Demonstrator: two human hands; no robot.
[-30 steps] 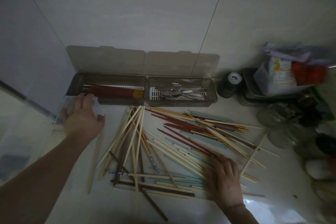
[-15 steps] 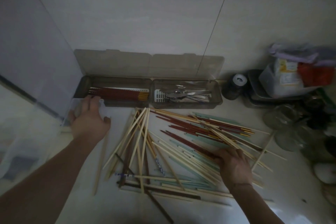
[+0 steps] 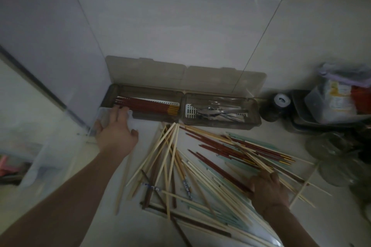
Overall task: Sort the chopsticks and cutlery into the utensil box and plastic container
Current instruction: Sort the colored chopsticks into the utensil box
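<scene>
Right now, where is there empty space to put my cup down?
Bare counter lies near the front, between the left arm and the chopstick pile. A thin strip sits before the utensil box. The right side is crowded with jars and containers.

utensil box [image 3: 180, 106] 12 o'clock, lid open | left hand [image 3: 115, 132] on clear plastic container [image 3: 100, 118] 9 o'clock | right hand [image 3: 267, 188] flat on chopstick pile [image 3: 200, 162] 5 o'clock, desk [image 3: 80, 166]
</scene>
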